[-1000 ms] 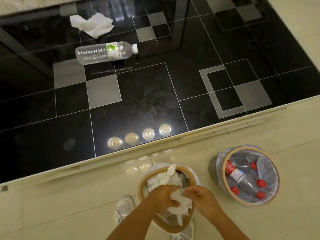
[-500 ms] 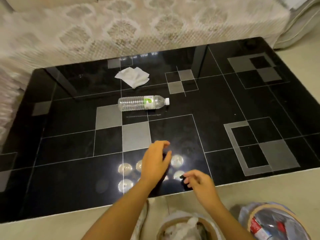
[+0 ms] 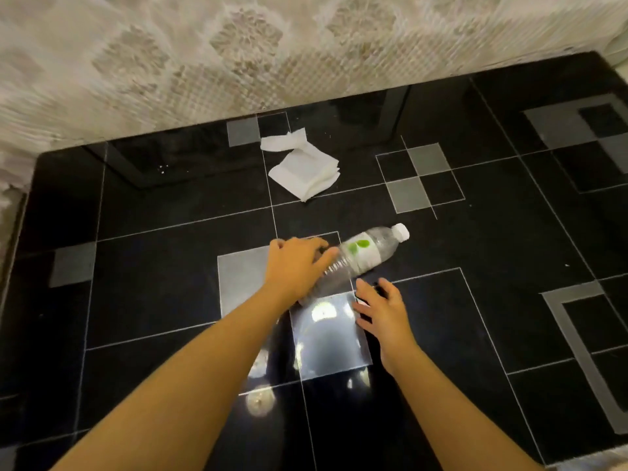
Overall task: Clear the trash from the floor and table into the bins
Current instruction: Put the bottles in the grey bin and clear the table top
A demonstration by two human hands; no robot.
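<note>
On black table (image 3: pixel 509 232): left hand (image 3: pixel 295 266) grips plastic bottle (image 3: pixel 363 254); right hand (image 3: pixel 382 311) open beside it

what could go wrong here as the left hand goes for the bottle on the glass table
The left hand lies over the base end of the plastic bottle, which lies on its side on the glossy table; a loose grip could let it roll or skid away. The tissue behind it could get overlooked.

Your left hand (image 3: pixel 294 266) hides the clear plastic bottle's (image 3: pixel 365 253) base; the glossy black table (image 3: pixel 153 300) runs off-frame right.
</note>
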